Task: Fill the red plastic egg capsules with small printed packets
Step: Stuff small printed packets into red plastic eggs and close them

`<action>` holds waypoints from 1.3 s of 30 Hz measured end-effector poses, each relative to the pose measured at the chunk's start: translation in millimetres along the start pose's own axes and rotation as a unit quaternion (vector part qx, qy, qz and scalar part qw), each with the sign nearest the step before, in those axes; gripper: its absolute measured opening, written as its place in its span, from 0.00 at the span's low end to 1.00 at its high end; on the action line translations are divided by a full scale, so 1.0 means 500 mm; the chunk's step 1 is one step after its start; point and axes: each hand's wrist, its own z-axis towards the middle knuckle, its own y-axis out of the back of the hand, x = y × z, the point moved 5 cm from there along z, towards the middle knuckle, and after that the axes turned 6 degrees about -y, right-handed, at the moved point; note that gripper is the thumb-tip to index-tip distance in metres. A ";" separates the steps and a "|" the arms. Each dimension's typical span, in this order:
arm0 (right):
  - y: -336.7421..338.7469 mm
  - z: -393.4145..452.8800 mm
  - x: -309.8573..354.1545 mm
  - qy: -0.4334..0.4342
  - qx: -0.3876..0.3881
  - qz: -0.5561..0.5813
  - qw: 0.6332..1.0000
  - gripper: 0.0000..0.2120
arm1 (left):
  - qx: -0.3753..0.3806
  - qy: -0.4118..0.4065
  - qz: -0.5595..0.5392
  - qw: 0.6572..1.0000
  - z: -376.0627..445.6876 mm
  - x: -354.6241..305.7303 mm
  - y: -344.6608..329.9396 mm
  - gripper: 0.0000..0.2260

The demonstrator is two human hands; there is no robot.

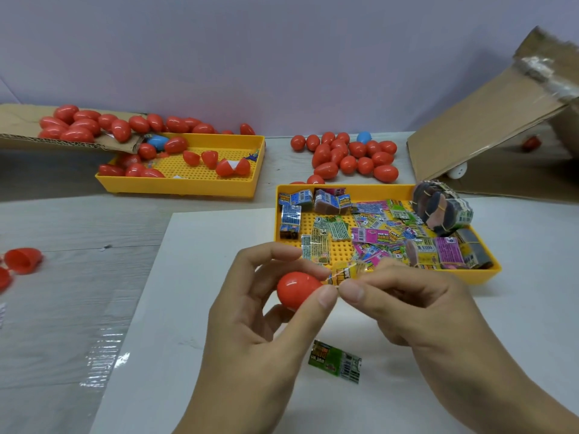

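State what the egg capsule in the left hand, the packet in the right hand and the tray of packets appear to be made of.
Egg capsule: smooth glossy red plastic, judging by its highlight. Packet: thin printed film or foil, probably; it glints and creases. Tray: rigid matte yellow plastic, with a moulded perforated floor.

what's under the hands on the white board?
One green printed packet lies flat on the white board, below the left hand and right hand. Anything directly beneath the palms and wrists is covered.
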 end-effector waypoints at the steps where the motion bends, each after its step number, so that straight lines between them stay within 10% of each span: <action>1: 0.000 0.001 -0.003 -0.015 0.006 0.020 1.000 0.19 | -0.002 -0.009 0.007 1.000 0.000 -0.003 0.001 0.14; 39: -0.001 0.005 -0.005 -0.026 -0.002 -0.042 0.999 0.16 | 0.003 0.045 0.039 0.998 -0.006 0.006 0.003 0.13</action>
